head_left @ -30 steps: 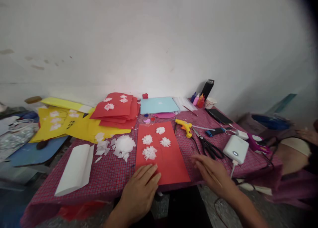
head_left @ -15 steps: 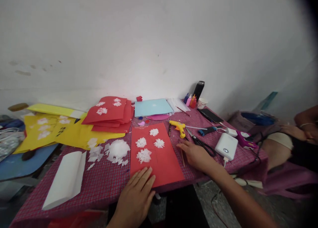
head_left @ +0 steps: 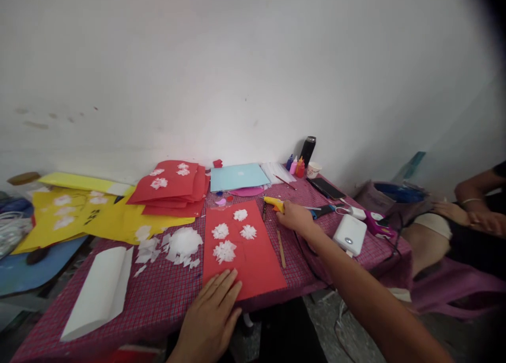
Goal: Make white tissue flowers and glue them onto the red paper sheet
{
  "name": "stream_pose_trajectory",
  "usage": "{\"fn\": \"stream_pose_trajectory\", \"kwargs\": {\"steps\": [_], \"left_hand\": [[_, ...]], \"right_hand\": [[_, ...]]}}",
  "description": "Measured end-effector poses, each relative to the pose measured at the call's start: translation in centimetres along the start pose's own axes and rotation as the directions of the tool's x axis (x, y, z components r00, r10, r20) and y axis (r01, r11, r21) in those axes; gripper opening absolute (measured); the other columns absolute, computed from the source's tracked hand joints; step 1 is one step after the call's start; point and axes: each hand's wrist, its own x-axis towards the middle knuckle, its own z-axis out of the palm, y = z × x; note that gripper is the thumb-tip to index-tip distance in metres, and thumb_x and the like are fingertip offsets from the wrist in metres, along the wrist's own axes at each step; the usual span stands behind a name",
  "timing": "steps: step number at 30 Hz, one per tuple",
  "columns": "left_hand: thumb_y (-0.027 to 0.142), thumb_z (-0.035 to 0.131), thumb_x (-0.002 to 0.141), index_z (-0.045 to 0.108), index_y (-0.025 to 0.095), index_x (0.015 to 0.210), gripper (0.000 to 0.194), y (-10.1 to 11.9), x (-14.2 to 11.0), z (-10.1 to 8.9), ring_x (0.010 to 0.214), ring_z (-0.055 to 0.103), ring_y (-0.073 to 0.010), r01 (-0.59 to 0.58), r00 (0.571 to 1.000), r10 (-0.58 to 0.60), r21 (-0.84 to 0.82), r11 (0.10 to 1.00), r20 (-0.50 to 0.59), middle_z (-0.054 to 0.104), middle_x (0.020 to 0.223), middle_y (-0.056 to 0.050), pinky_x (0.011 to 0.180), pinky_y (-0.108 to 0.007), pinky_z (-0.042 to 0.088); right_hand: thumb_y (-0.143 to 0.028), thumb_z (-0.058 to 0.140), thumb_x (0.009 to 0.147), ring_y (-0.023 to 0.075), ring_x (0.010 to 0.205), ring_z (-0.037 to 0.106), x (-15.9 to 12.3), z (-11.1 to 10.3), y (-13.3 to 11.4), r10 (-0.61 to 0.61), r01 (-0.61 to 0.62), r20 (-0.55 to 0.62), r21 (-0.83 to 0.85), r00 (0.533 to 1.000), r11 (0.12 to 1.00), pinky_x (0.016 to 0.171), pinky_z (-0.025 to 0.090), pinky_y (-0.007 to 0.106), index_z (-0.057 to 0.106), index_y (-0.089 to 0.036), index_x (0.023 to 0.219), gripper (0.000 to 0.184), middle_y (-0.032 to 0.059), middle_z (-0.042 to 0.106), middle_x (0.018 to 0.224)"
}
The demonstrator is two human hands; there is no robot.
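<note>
My left hand (head_left: 215, 307) lies flat, fingers stretched, on the lower left of a red paper sheet (head_left: 256, 273). Several white paper flowers (head_left: 224, 251) sit on the sheet's upper part. My right hand (head_left: 295, 218) is closed round the handle of a yellow glue gun (head_left: 272, 202), whose body rests at the table. Between the sheet and my right forearm lies a thin wooden stick (head_left: 281, 248). Left of the sheet are a round pile of white tissue paper (head_left: 185, 243) and torn white scraps (head_left: 147, 250). My right hand and forearm cover most of the scissors.
Folded white paper (head_left: 97, 294) lies at the left front. Red sheets (head_left: 166, 186) and yellow sheets (head_left: 103, 223) are stacked behind. A white power bank (head_left: 350, 234), phone (head_left: 326, 188), paper cup (head_left: 313, 169) and black bottle (head_left: 308, 151) stand right. Another person's arm (head_left: 480, 194) is at far right.
My right hand has put the wooden stick down beside the red sheet and moved forward onto the glue gun. My left hand stays on the sheet. The view has shifted a little right.
</note>
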Motion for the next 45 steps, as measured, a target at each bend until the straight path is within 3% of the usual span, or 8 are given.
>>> {"fn": "stream_pose_trajectory", "kwargs": {"steps": [6,12,18,23,28,31,36,45], "left_hand": [[0.026,0.056,0.089,0.061,0.024,0.134,0.045,0.1,-0.1,0.2,0.129,0.06,-0.0261,0.029,0.999,-0.029,-0.034,0.999,-0.018,0.059,0.144,-0.008,0.102,-0.043,0.057],[0.026,0.057,0.088,0.062,0.024,0.133,0.045,0.1,-0.1,0.4,0.127,0.061,-0.0262,0.043,0.998,-0.045,-0.043,0.998,-0.045,0.059,0.144,-0.006,0.1,-0.043,0.058],[0.028,0.059,0.088,0.061,0.025,0.133,0.045,0.1,-0.1,0.5,0.127,0.061,-0.0256,0.034,0.999,-0.035,-0.024,0.999,-0.041,0.059,0.144,-0.004,0.1,-0.042,0.058],[0.028,0.059,0.087,0.062,0.024,0.132,0.046,-0.2,0.0,0.4,0.125,0.062,-0.0255,0.006,0.999,-0.006,0.003,1.0,-0.054,0.06,0.143,-0.005,0.099,-0.04,0.058],[0.029,0.062,0.087,0.061,0.024,0.134,0.047,-0.5,-0.3,1.1,0.126,0.061,-0.024,-0.034,0.996,0.039,0.065,0.997,-0.076,0.06,0.143,-0.004,0.099,-0.036,0.055],[0.032,0.063,0.088,0.061,0.022,0.133,0.046,-0.6,-0.4,1.6,0.125,0.061,-0.024,-0.03,0.995,0.036,0.07,0.997,-0.097,0.06,0.143,-0.005,0.099,-0.036,0.054],[0.03,0.062,0.089,0.059,0.022,0.135,0.047,-0.6,-0.4,1.4,0.127,0.059,-0.024,-0.034,0.996,0.036,0.031,0.999,-0.082,0.059,0.144,-0.006,0.101,-0.036,0.053],[0.024,0.061,0.088,0.059,0.023,0.136,0.048,-0.2,-0.4,1.3,0.13,0.057,-0.0255,0.007,1.0,-0.006,0.046,0.999,-0.028,0.056,0.147,-0.005,0.102,-0.04,0.054]], "right_hand": [[-0.032,0.054,0.092,0.0324,0.096,0.072,1.2,2.0,0.4,0.057,-0.055,-0.036,0.054,0.998,0.997,0.078,0.048,0.036,0.053,-0.01,0.122,0.038,0.0212,0.072,0.105],[-0.033,0.054,0.092,0.0323,0.095,0.072,1.8,2.1,1.4,0.047,-0.043,-0.059,0.071,0.997,0.997,0.074,0.048,0.034,0.052,-0.011,0.12,0.035,0.0202,0.073,0.104],[-0.035,0.053,0.093,0.0314,0.096,0.071,1.5,2.1,0.5,0.048,-0.042,-0.069,0.079,0.996,0.996,0.074,0.047,0.032,0.051,-0.012,0.12,0.035,0.0187,0.073,0.104],[-0.035,0.051,0.095,0.0297,0.092,0.072,0.5,1.8,-0.5,0.041,-0.038,-0.061,0.049,0.997,0.998,0.074,0.049,0.033,0.053,-0.012,0.12,0.034,0.0171,0.073,0.102],[-0.041,0.04,0.101,0.0273,0.095,0.07,-1.9,1.0,-2.0,-0.047,0.05,-0.184,0.01,0.982,0.999,0.079,0.051,0.033,0.057,-0.015,0.122,0.038,0.0181,0.069,0.116],[-0.033,0.037,0.102,0.0264,0.1,0.07,-2.2,1.0,-3.7,-0.139,0.144,-0.081,0.055,0.987,0.988,0.084,0.05,0.032,0.064,-0.016,0.113,0.034,0.0164,0.072,0.112],[-0.028,0.046,0.097,0.0282,0.102,0.071,0.5,1.6,-5.7,-0.076,0.073,0.039,0.077,0.996,0.994,0.083,0.051,0.032,0.071,-0.009,0.108,0.033,0.0215,0.074,0.11],[-0.021,0.056,0.086,0.0292,0.109,0.069,3.6,1.4,-5.9,-0.03,0.024,0.149,0.043,0.988,0.999,0.087,0.05,0.033,0.074,-0.011,0.113,0.033,0.0197,0.073,0.118]]}}
